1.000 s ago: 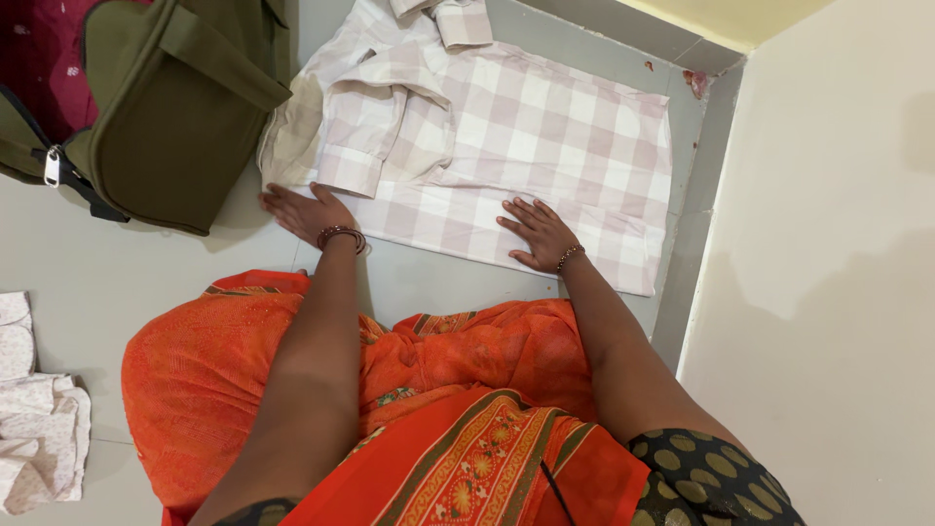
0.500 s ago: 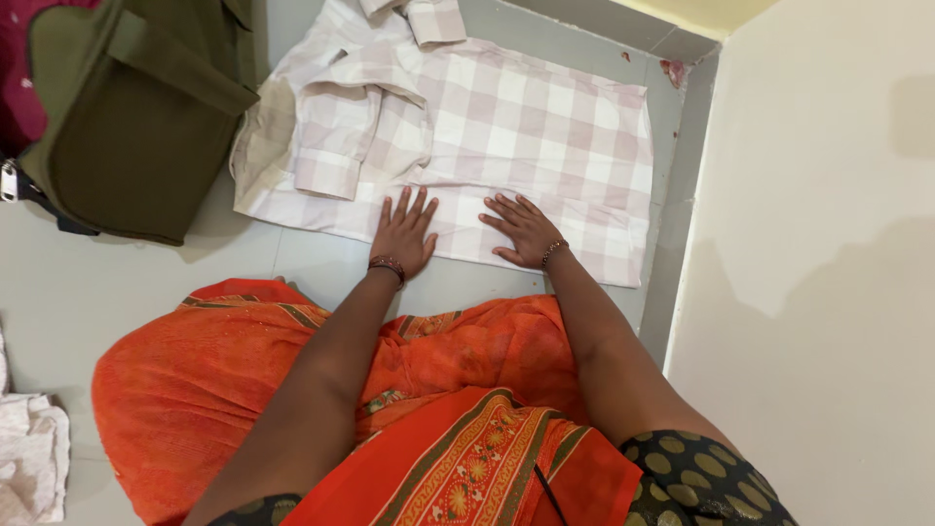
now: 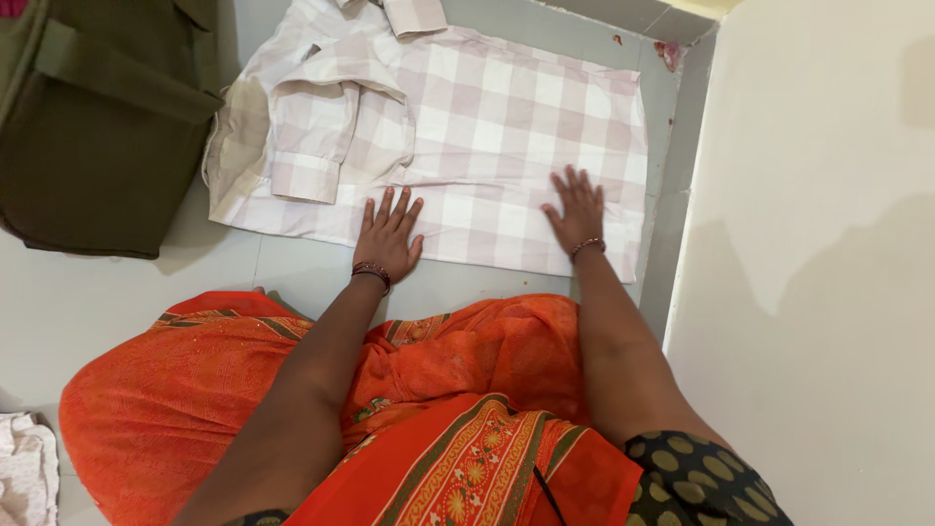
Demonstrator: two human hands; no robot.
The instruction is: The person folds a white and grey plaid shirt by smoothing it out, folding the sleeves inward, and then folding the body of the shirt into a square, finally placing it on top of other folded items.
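My left hand (image 3: pixel 387 240) lies flat with its fingers (image 3: pixel 388 206) spread and straight, gripping nothing, palm pressing the near hem of the checked shirt (image 3: pixel 506 127). My right hand (image 3: pixel 579 213) does the same farther along that hem, fingers (image 3: pixel 570 185) fanned and open, nothing pinched between them. I judge both palms are down this way to pin the cloth flat against the floor (image 3: pixel 117 292) and keep the fabric from creasing.

Just beyond the left fingertips, the shirt's folded sleeve (image 3: pixel 336 117) lies across the body of the shirt, its cuff (image 3: pixel 305 178) up and to the left of those fingers, laid inward so the shirt keeps a neat rectangular outline. Beyond the right fingertips the checked cloth runs smooth to its far edge, close to the grey skirting (image 3: pixel 682 146) and the pale wall (image 3: pixel 828 244) on that side. The collar (image 3: pixel 414 14) sits at the far end, well away from both hands.

Well to the left of the left fingers stands an olive-green bag (image 3: pixel 97 127), apart from the shirt. Behind both wrists is my orange patterned garment (image 3: pixel 467 370), and a pale bit of cloth (image 3: pixel 24 468) lies at the lower left corner.
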